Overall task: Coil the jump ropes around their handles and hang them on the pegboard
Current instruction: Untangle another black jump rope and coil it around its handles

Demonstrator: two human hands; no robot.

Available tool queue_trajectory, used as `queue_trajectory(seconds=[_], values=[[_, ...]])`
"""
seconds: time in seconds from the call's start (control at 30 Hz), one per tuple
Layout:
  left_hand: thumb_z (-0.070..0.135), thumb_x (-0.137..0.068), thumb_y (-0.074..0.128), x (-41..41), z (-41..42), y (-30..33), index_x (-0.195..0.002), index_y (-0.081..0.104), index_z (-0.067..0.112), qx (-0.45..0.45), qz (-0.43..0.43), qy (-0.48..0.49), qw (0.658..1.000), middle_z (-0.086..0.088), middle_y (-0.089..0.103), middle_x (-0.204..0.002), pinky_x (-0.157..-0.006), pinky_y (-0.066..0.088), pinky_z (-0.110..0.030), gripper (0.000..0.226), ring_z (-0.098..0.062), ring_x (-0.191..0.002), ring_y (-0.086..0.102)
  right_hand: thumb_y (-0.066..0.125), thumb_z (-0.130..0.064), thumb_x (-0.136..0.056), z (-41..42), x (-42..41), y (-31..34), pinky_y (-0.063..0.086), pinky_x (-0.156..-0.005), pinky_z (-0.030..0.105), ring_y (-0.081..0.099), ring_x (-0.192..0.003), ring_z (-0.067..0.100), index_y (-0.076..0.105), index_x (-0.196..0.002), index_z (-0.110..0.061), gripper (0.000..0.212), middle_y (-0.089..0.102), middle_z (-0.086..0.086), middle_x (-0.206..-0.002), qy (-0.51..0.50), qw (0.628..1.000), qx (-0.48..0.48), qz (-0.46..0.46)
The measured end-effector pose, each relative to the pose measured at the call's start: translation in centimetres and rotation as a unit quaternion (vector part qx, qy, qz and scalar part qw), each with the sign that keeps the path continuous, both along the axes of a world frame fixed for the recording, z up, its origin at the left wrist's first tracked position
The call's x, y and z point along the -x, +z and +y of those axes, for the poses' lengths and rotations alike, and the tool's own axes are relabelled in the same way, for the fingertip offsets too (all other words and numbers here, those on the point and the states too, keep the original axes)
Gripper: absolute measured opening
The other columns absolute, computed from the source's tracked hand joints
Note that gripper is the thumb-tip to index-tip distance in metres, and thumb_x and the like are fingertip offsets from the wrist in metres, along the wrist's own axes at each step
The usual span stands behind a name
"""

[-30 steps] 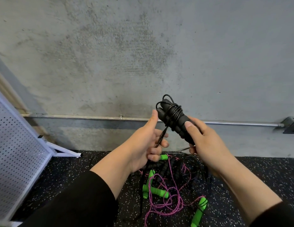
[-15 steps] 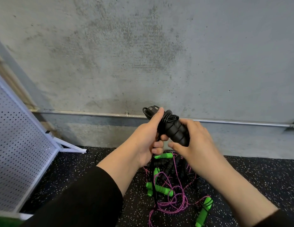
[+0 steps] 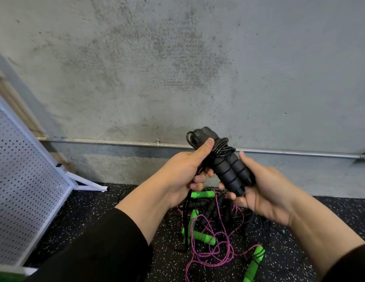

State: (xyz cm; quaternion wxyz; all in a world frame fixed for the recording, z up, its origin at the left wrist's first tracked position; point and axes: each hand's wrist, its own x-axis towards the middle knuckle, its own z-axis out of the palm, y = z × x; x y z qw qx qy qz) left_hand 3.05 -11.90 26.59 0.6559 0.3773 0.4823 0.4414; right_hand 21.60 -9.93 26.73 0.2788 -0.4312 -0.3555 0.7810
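While the left thumb presses on the black cord wound near the top of the paired black handles, the other left fingers curl underneath, pinching a strand that runs down from the bundle. The left hand thus grips the upper end. The right hand cups the lower end, fingers curled round the handles from below and behind, so both hands hold the one rope, raised in front of the wall and above the floor.

Judging by the few turns of cord and the strand trailing down, the coiling step is under way, not finished. Next comes more wrapping, with the loose end tucked so it cannot unwind.

Below lies a tangle of pink and black ropes with green handles, not yet coiled. The pegboard stands well apart to the left, leaning; whether it has pegs I cannot tell.
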Motion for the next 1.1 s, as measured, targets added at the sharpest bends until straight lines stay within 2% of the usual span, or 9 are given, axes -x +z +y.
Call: queue_trajectory(seconds=[0.17, 0.27, 0.37, 0.5, 0.7, 0.83, 0.9, 0.97, 1.1], values=[[0.063, -0.090, 0.060, 0.3, -0.1, 0.0, -0.098, 0.059, 0.013, -0.005, 0.015, -0.013, 1.000, -0.003, 0.057, -0.072, -0.046, 0.021, -0.022, 0.050, -0.009, -0.050, 0.027, 0.049, -0.055, -0.094, 0.4, -0.6, 0.1, 0.044, -0.044, 0.024, 0.052, -0.054, 0.022, 0.072, -0.120, -0.009, 0.057, 0.066, 0.021, -0.087, 0.041, 0.999, 0.002, 0.011], [0.065, -0.089, 0.060, 0.4, 0.0, 0.1, -0.092, 0.062, 0.016, 0.000, 0.037, 0.008, 0.999, -0.001, 0.058, -0.073, -0.048, 0.017, -0.025, 0.050, -0.011, -0.047, 0.023, 0.057, -0.052, -0.089, 0.5, -0.4, -0.3, 0.049, -0.054, 0.027, 0.054, -0.061, 0.022, 0.075, -0.113, -0.009, 0.052, 0.066, 0.020, -0.090, -0.004, 0.999, -0.027, 0.030], [0.070, -0.087, 0.059, 0.4, 0.1, 0.1, -0.093, 0.072, 0.016, 0.020, 0.070, 0.052, 0.996, 0.001, 0.050, -0.064, -0.045, 0.015, -0.022, 0.056, -0.011, -0.044, 0.019, 0.055, -0.046, -0.093, 0.7, -0.2, -0.5, 0.044, -0.066, 0.031, 0.054, -0.073, 0.018, 0.079, -0.104, -0.017, 0.039, 0.072, 0.013, -0.100, -0.040, 0.993, -0.106, 0.026], [0.073, -0.088, 0.054, 0.4, 0.2, 0.1, -0.109, 0.072, 0.005, 0.039, 0.075, 0.058, 0.995, 0.005, 0.047, -0.061, -0.042, 0.016, -0.022, 0.073, -0.008, -0.041, 0.020, 0.046, -0.038, -0.104, 1.0, -0.3, -0.8, 0.041, -0.073, 0.032, 0.057, -0.081, 0.005, 0.075, -0.111, -0.019, 0.035, 0.076, -0.001, -0.105, -0.063, 0.969, -0.227, -0.074], [0.083, -0.081, 0.051, 0.7, 0.2, 0.3, -0.116, 0.068, 0.000, 0.074, 0.055, 0.045, 0.995, 0.003, 0.050, -0.064, -0.042, 0.016, -0.023, 0.092, -0.008, -0.042, 0.021, 0.053, -0.036, -0.102, 1.3, -0.4, -0.7, 0.051, -0.073, 0.026, 0.062, -0.083, 0.001, 0.069, -0.119, -0.033, 0.023, 0.073, -0.007, -0.101, -0.084, 0.885, -0.371, -0.268], [0.084, -0.077, 0.054, 0.4, 0.1, -0.2, -0.121, 0.064, -0.002, 0.090, 0.030, 0.050, 0.994, 0.003, 0.053, -0.066, -0.041, 0.019, -0.022, 0.098, -0.008, -0.043, 0.023, 0.062, -0.035, -0.097, 1.2, 0.0, -0.5, 0.041, -0.075, 0.010, 0.058, -0.081, -0.009, 0.060, -0.130, -0.034, 0.033, 0.065, -0.013, -0.098, -0.059, 0.851, -0.411, -0.322], [0.083, -0.075, 0.058, 0.2, 0.0, -0.3, -0.122, 0.066, 0.001, 0.093, 0.007, 0.055, 0.994, 0.003, 0.054, -0.067, -0.040, 0.021, -0.021, 0.095, -0.008, -0.044, 0.026, 0.065, -0.035, -0.096, 1.0, 0.1, -0.6, 0.040, -0.083, 0.010, 0.058, -0.103, 0.002, 0.057, -0.135, -0.034, 0.040, 0.064, -0.007, -0.114, -0.054, 0.835, -0.426, -0.344], [0.080, -0.075, 0.062, 0.0, 0.0, -0.3, -0.121, 0.067, 0.006, 0.093, -0.007, 0.066, 0.993, 0.002, 0.052, -0.066, -0.039, 0.023, -0.021, 0.088, -0.008, -0.044, 0.026, 0.070, -0.035, -0.092, 1.0, 0.3, -0.8, 0.039, -0.097, 0.024, 0.051, -0.118, 0.015, 0.055, -0.137, -0.033, 0.047, 0.058, -0.004, -0.120, -0.053, 0.800, -0.463, -0.378], [0.066, -0.082, 0.070, 0.0, 0.2, -0.6, -0.084, 0.058, 0.020, 0.080, -0.003, 0.103, 0.991, 0.004, 0.040, -0.060, -0.040, 0.018, -0.022, 0.048, -0.008, -0.045, 0.020, 0.079, -0.036, -0.084, 0.4, 1.1, -1.3, 0.031, -0.098, 0.025, 0.041, -0.118, 0.014, 0.052, -0.143, -0.030, 0.065, 0.046, -0.009, -0.110, -0.037, 0.744, -0.521, -0.417]])
